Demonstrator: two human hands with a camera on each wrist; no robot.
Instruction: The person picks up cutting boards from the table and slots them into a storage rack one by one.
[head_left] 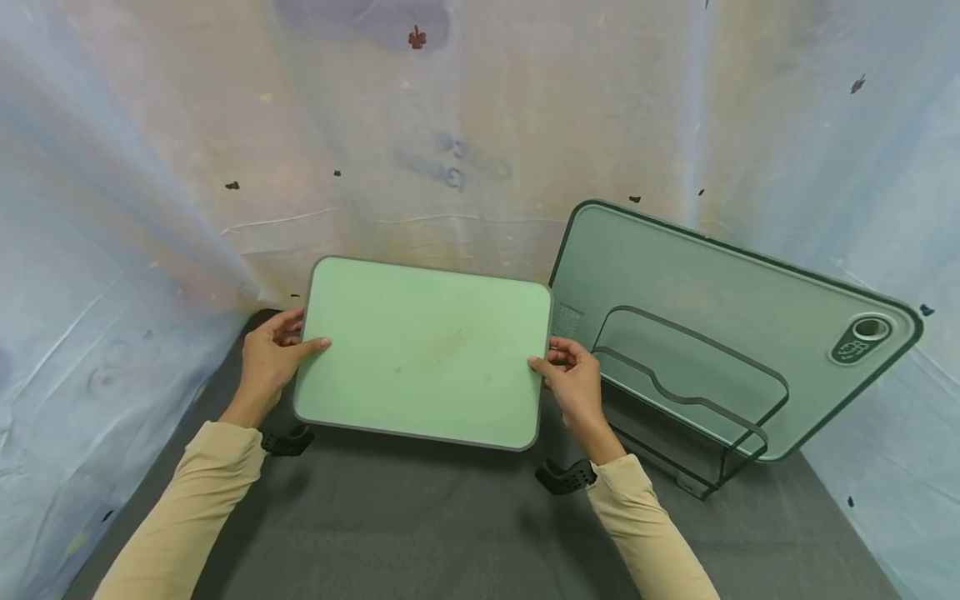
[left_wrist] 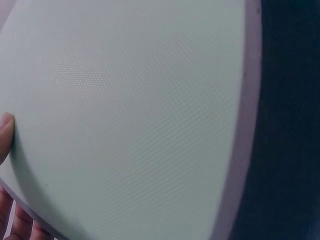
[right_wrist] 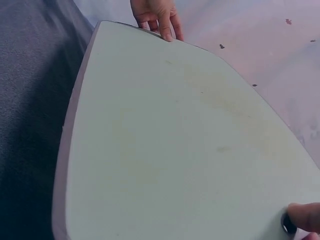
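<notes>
A light green cutting board (head_left: 427, 350) with a grey rim and rounded corners is held tilted over the dark grey cloth, its broad face toward the head camera. Faint stains mark that face. My left hand (head_left: 268, 358) grips the left edge, thumb on the front and fingers behind. At the opposite edge, my right hand (head_left: 576, 387) pinches the board the same way. The left wrist view shows a finely textured surface of the board (left_wrist: 130, 110) close up, with the thumb at the left. In the right wrist view, the left hand (right_wrist: 156, 15) holds the far edge.
A larger green cutting board (head_left: 705, 283) with a handle hole and a small rough patch leans in a dark wire rack (head_left: 693, 400) at the right, close beside my right hand. Dark grey cloth (head_left: 420, 525) covers the table. A pale patterned sheet (head_left: 465, 117) hangs behind.
</notes>
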